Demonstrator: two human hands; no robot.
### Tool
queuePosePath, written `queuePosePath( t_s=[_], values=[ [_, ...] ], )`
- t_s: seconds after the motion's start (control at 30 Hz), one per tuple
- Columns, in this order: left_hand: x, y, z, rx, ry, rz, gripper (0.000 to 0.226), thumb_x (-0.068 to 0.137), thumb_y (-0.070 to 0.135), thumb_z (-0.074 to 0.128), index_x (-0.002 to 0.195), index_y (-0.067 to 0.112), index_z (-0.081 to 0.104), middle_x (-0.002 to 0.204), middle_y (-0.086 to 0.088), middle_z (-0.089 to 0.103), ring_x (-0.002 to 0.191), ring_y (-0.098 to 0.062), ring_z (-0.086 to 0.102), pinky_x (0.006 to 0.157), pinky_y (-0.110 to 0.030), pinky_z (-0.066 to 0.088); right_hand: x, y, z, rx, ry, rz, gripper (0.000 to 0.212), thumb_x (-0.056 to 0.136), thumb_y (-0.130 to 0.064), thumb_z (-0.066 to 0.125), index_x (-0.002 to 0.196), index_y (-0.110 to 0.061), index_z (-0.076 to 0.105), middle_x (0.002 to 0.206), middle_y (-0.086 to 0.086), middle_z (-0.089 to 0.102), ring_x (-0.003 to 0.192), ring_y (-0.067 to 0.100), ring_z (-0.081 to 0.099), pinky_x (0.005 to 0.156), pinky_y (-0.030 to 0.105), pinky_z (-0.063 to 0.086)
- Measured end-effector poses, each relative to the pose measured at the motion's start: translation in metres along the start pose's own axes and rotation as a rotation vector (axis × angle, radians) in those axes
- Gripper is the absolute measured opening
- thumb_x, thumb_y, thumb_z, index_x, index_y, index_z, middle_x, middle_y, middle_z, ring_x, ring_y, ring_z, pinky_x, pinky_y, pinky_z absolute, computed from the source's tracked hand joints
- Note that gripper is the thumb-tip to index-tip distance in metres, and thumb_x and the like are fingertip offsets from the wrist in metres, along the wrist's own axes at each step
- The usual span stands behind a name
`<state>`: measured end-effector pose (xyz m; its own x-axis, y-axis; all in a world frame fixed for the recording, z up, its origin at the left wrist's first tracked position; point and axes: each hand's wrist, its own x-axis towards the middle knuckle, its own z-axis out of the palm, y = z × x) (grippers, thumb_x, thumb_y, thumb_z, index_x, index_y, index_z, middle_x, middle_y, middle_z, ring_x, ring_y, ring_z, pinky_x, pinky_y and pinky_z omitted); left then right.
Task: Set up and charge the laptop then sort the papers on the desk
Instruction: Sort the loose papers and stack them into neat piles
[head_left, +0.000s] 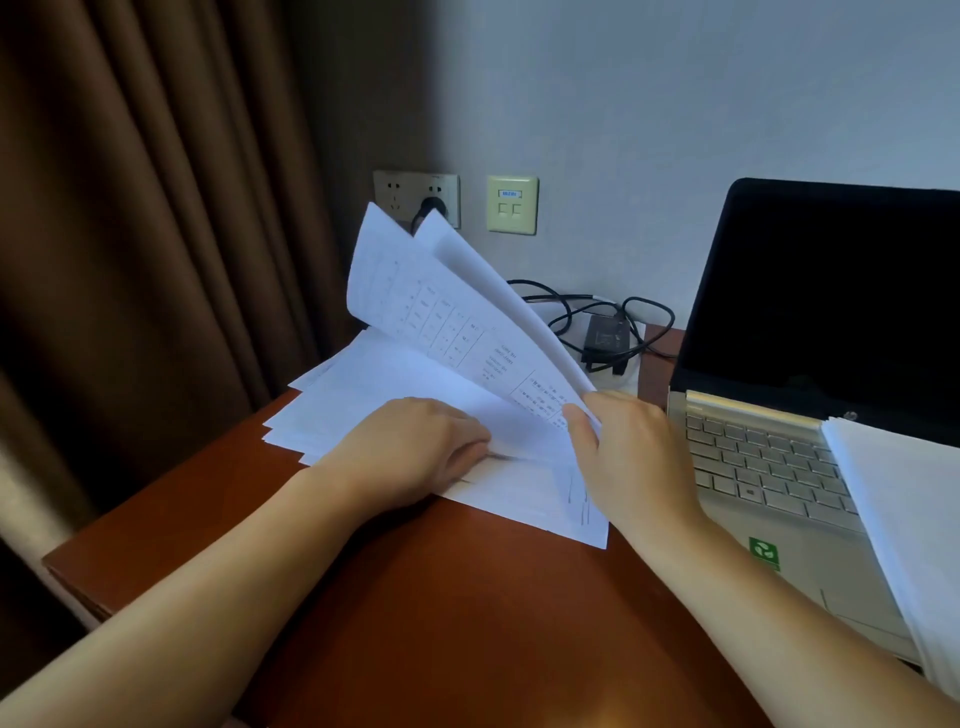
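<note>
A loose pile of white papers (374, 395) lies on the brown desk (441, 613). My left hand (415, 447) rests on the pile, its fingers curled against the top sheet. My right hand (623, 447) pinches two lifted sheets (441, 296) by their near corner, so they stand up and curve toward the wall. An open silver laptop (769, 467) with a dark screen stands at the right. A second stack of papers (904, 519) lies over its right side. A black charger brick (605, 338) with its cable lies behind the pile, and a plug sits in the wall socket (415, 197).
A brown curtain (156, 234) hangs along the left, close to the desk's left edge. A cream network wall plate (511, 205) is beside the socket. Bare desk surface lies in front of the pile, between my forearms.
</note>
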<state>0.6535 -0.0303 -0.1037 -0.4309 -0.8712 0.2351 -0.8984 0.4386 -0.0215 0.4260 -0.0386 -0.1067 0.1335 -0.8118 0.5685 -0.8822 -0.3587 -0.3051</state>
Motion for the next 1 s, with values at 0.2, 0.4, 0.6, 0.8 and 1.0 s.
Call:
queuePosePath(
  t_s=[0.2, 0.4, 0.6, 0.8, 1.0],
  values=[
    [-0.002, 0.0, -0.001, -0.035, -0.012, -0.012, 0.045, 0.089, 0.044, 0.031, 0.1, 0.021, 0.068, 0.096, 0.001, 0.07, 0.085, -0.019, 0.063, 0.077, -0.039, 0.052, 0.003, 0.007, 0.001, 0.186, 0.011, 0.1, 0.039, 0.099, -0.028, 0.051, 0.066, -0.008, 0.053, 0.054, 0.002, 0.048, 0.055, 0.031, 0.048, 0.047, 0.031, 0.027],
    [-0.002, 0.001, -0.003, -0.065, -0.016, -0.018, 0.04, 0.09, 0.039, 0.037, 0.103, 0.023, 0.071, 0.099, 0.001, 0.072, 0.091, -0.02, 0.064, 0.082, -0.038, 0.052, 0.003, 0.009, 0.004, 0.224, -0.024, 0.126, 0.038, 0.099, -0.03, 0.051, 0.066, -0.011, 0.054, 0.058, -0.001, 0.053, 0.052, 0.026, 0.047, 0.046, 0.027, 0.024],
    [-0.001, 0.001, -0.006, -0.14, 0.015, 0.012, 0.064, 0.091, 0.062, 0.02, 0.102, 0.027, 0.073, 0.098, 0.007, 0.073, 0.089, -0.013, 0.064, 0.084, -0.035, 0.05, 0.003, 0.006, 0.001, 0.21, -0.06, 0.114, 0.041, 0.098, -0.032, 0.052, 0.064, -0.011, 0.05, 0.051, -0.002, 0.044, 0.049, 0.023, 0.041, 0.046, 0.027, 0.02],
    [-0.005, -0.001, -0.004, -0.25, 0.165, 0.007, 0.038, 0.089, 0.056, 0.056, 0.088, 0.025, 0.079, 0.084, 0.01, 0.075, 0.076, -0.012, 0.067, 0.071, -0.033, 0.053, 0.001, 0.0, -0.004, 0.178, -0.109, 0.037, 0.043, 0.098, -0.031, 0.053, 0.064, -0.006, 0.044, 0.051, 0.006, 0.037, 0.049, 0.025, 0.032, 0.046, 0.03, 0.018],
    [-0.007, -0.007, -0.008, -0.309, 0.149, 0.017, 0.032, 0.093, 0.05, 0.055, 0.098, 0.028, 0.078, 0.095, 0.013, 0.075, 0.081, -0.009, 0.065, 0.077, -0.035, 0.054, 0.001, 0.001, -0.006, 0.168, -0.124, 0.033, 0.043, 0.098, -0.03, 0.053, 0.064, -0.007, 0.044, 0.051, 0.002, 0.036, 0.049, 0.023, 0.034, 0.046, 0.031, 0.02]
  ],
)
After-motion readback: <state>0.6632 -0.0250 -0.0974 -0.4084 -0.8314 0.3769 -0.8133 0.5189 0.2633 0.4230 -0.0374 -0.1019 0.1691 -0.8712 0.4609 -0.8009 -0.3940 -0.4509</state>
